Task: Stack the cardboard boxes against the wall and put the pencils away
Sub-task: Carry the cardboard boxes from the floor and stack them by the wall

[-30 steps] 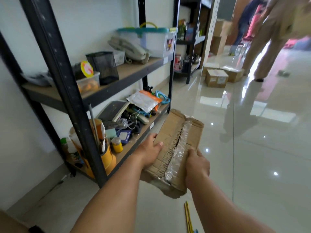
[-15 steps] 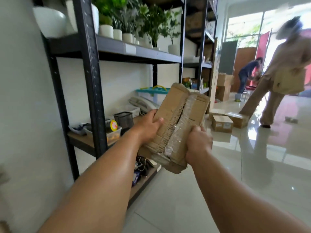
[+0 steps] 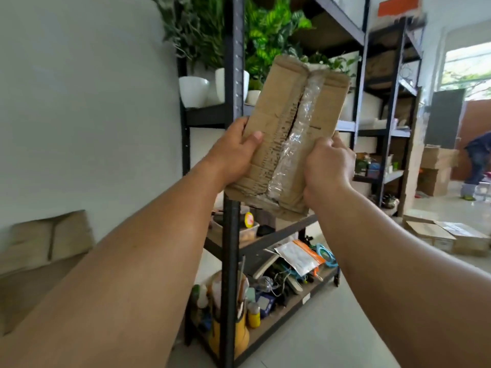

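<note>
A person holds a worn box up in both hands before a black rack, its top leaning to the right. The left hand grips the box's left edge, thumb pressed flat on the front face. The right hand is curled round the lower right edge, knuckles toward the viewer. A crumpled strip of clear tape runs down the box's split centre seam. A small dark mark is printed near the right edge, perhaps lettering, but it is too small to read.

Behind the box, white pots and leafy plants stand on an upper shelf. Lower shelves hold a tub with a round yellow and red sticker, its print blurred, and a clear pouch with an orange strip. More cardboard leans at the wall to the left. Flat cartons lie on the floor at right, near taller stacks and a bending figure.
</note>
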